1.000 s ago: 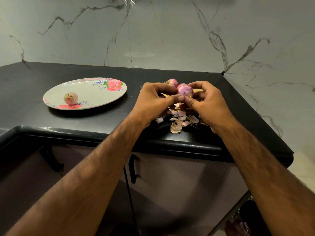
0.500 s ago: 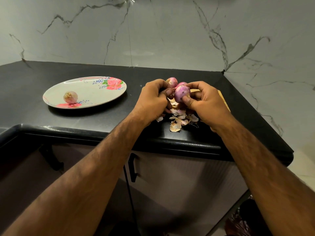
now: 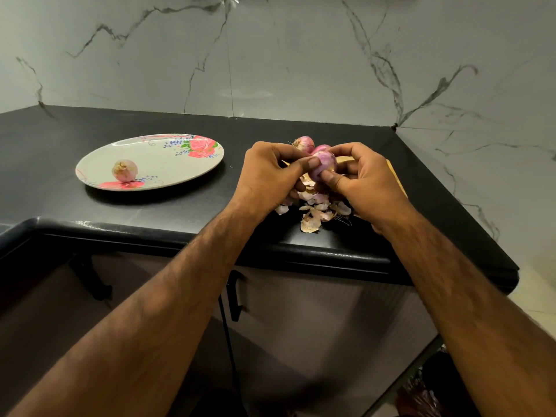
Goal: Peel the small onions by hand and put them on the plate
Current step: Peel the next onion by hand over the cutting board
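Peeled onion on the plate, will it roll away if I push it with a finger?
Probably yes: the peeled onion is rounded and sits loose on the smooth, shallow plate, so a push would likely roll it. It looks small, so likely light. Its bare surface may be a little slippery.

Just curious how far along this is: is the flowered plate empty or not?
Not empty: one small onion lies on the plate, near its left rim.

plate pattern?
Pale plate with pink roses, green leaves and small blue sprigs at two rim spots; head view.
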